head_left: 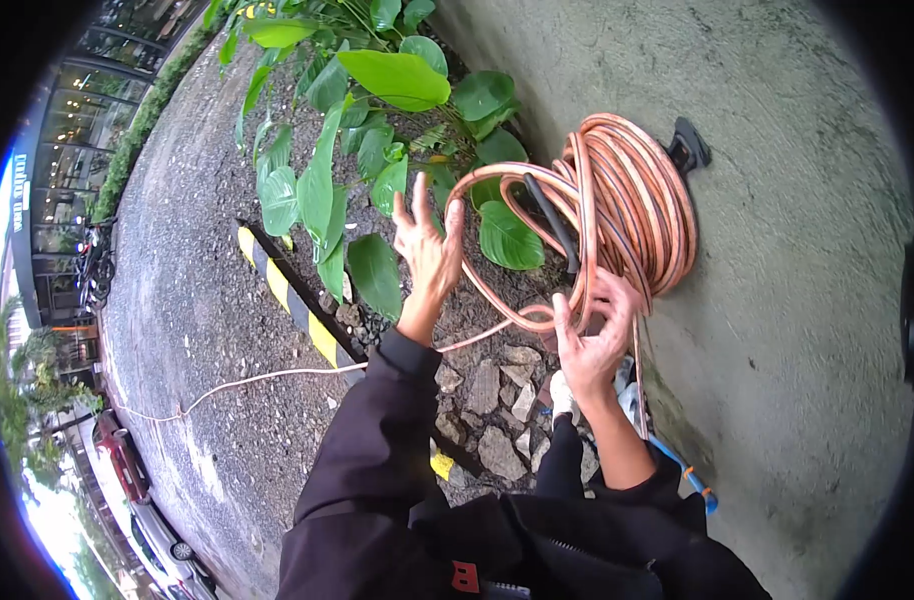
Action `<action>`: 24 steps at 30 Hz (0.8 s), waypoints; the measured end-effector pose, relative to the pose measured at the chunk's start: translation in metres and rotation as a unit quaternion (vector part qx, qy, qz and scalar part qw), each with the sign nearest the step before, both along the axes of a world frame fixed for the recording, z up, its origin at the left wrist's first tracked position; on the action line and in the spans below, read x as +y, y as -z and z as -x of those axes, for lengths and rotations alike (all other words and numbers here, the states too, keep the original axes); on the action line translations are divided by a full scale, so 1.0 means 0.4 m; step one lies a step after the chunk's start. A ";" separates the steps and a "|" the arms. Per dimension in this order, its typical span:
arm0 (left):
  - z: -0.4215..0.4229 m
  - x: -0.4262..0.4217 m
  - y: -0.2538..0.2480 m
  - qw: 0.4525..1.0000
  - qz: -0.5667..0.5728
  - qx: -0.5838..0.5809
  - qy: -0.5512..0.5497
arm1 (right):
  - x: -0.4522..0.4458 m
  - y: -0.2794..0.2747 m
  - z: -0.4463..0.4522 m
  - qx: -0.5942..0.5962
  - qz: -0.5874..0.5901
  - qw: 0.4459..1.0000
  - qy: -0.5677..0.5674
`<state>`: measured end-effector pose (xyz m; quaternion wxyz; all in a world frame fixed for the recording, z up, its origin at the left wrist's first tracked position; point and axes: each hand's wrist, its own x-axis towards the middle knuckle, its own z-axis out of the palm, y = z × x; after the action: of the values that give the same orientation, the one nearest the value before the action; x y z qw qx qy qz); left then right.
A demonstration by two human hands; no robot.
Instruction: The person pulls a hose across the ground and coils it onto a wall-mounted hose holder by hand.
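A thick coil of copper-coloured hose (657, 215) hangs against the wall, with loose loops reaching out to the left. My left hand (427, 250) is raised beside the leftmost loop, fingers spread and palm toward the coil; its thumb side is close to the hose, and I cannot tell whether they touch. At the coil's lower front, my right hand (599, 335) curls loosely round hose strands, with the thumb left of them and the fingers to the right. A dark bar (554, 222) sticks out through the loops. One hose length trails away left across the ground.
Leafy plants (377, 150) grow beside the concrete wall (777, 250). A yellow-and-black kerb (295, 300) crosses the gravel (207, 250), and broken stones (497, 450) lie near my feet. A blue tube (687, 475) lies low by the wall. Parked cars (122, 455) stand farther off.
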<state>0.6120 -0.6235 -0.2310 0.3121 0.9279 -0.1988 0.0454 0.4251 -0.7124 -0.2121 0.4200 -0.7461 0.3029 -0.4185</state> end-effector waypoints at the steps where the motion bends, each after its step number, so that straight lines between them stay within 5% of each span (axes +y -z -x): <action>1: -0.017 -0.021 0.026 1.000 -0.016 0.008 0.005 | -0.018 0.005 -0.015 0.002 0.053 0.998 0.028; 2: -0.030 -0.043 0.056 0.999 -0.031 0.020 0.012 | -0.033 0.013 -0.020 0.008 0.106 0.993 0.058; 4: -0.080 -0.079 0.181 0.991 0.067 0.065 0.100 | -0.049 0.070 -0.016 0.033 -0.109 0.993 -0.006; 6: -0.040 -0.144 0.207 0.991 0.018 0.118 0.059 | -0.061 0.132 0.003 -0.013 -0.179 0.980 -0.086; 7: -0.027 -0.182 0.244 0.972 0.147 0.163 0.088 | -0.067 0.148 0.019 -0.014 -0.172 0.982 -0.075; 9: 0.016 -0.250 0.308 0.862 0.358 0.345 0.097 | -0.091 0.136 0.091 -0.006 -0.197 0.979 -0.042; 12: 0.099 -0.284 0.445 0.598 0.509 0.615 0.068 | -0.120 0.070 0.247 0.052 -0.218 0.974 0.029; 14: 0.165 -0.296 0.594 0.619 0.516 0.584 0.091 | -0.118 0.096 0.421 0.171 -0.142 0.975 0.004; 15: 0.206 -0.279 0.618 0.743 0.384 0.548 0.021 | -0.105 0.142 0.507 0.179 -0.134 0.975 0.008; 16: 0.219 -0.283 0.647 0.704 0.510 0.495 0.022 | -0.093 0.172 0.578 0.188 -0.194 0.962 0.037; 20: 0.193 -0.210 0.601 0.655 0.533 0.528 -0.086 | -0.054 0.335 0.754 0.251 -0.323 0.912 0.027; 24: 0.194 -0.244 0.630 0.626 0.521 0.577 -0.063 | -0.057 0.513 0.711 0.341 -0.225 0.913 -0.017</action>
<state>0.5343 -0.7212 -0.4831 0.7904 0.4572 0.1376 -0.3839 0.1405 -0.7352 -0.4172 0.4551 -0.7345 0.5007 -0.0524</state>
